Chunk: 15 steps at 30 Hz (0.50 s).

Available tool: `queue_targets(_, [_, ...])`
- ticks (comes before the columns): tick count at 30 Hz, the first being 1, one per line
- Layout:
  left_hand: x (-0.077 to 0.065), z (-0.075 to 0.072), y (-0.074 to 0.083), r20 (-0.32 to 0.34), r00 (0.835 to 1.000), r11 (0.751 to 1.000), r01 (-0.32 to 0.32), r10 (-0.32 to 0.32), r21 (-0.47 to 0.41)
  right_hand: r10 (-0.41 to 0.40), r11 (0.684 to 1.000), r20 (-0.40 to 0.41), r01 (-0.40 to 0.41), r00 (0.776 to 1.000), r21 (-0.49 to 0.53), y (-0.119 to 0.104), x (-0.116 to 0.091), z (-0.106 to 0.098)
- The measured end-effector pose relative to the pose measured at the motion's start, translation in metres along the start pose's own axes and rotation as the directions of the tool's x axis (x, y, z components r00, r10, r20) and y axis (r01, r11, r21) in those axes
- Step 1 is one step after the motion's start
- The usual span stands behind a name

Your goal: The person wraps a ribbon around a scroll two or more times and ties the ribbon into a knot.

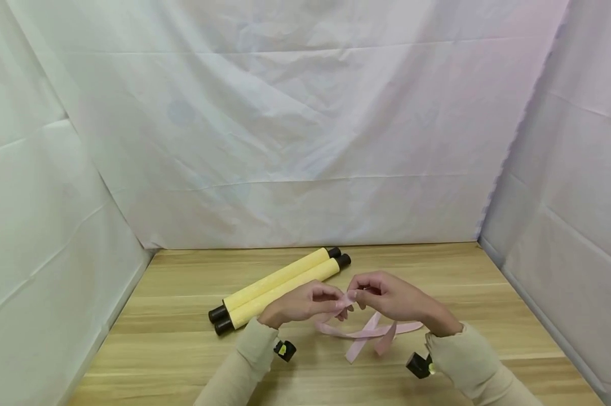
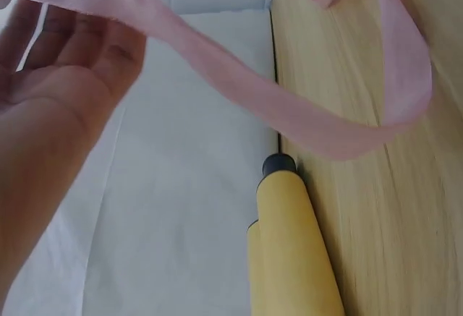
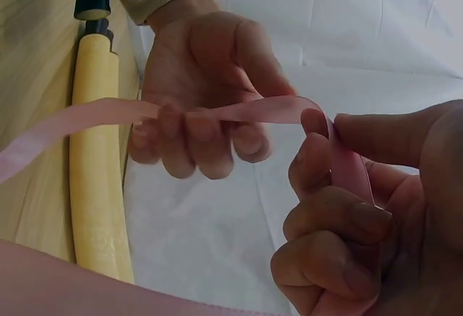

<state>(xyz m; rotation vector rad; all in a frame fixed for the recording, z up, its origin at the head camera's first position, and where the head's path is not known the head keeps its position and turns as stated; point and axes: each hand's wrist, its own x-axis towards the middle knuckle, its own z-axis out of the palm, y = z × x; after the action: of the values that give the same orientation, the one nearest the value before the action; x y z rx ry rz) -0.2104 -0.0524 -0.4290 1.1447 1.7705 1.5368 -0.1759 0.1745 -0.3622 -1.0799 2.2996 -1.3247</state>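
Note:
A pink ribbon (image 1: 358, 334) runs between my two hands, its slack lying in loose, crossing loops on the table below. My left hand (image 1: 305, 299) holds one stretch of it; in the right wrist view the ribbon (image 3: 253, 109) passes across that hand's curled fingers. Close beside it on the right, my right hand (image 1: 394, 296) pinches the ribbon between thumb and forefinger, and a length drops down past its other curled fingers. A long loop of ribbon (image 2: 239, 84) hangs from the left hand in the left wrist view.
Two yellow rolls with black ends, a rear one (image 1: 275, 279) and a front one (image 1: 287, 293), lie side by side diagonally, behind and left of the hands. White cloth (image 1: 305, 141) hangs behind the wooden table (image 1: 153, 349) and along both sides.

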Motion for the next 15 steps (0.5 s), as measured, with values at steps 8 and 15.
queue_targets(8, [-0.002,0.0,-0.001,-0.025,0.998,0.998,-0.056,0.055,-0.023,0.021,0.998,0.002,-0.021,1.0,-0.062,-0.003,-0.003,-0.007])
queue_targets(15, [-0.012,-0.006,0.0,-0.003,1.0,0.997,-0.02,0.02,-0.073,-0.02,0.998,-0.046,0.018,0.999,-0.062,-0.008,-0.011,-0.023])
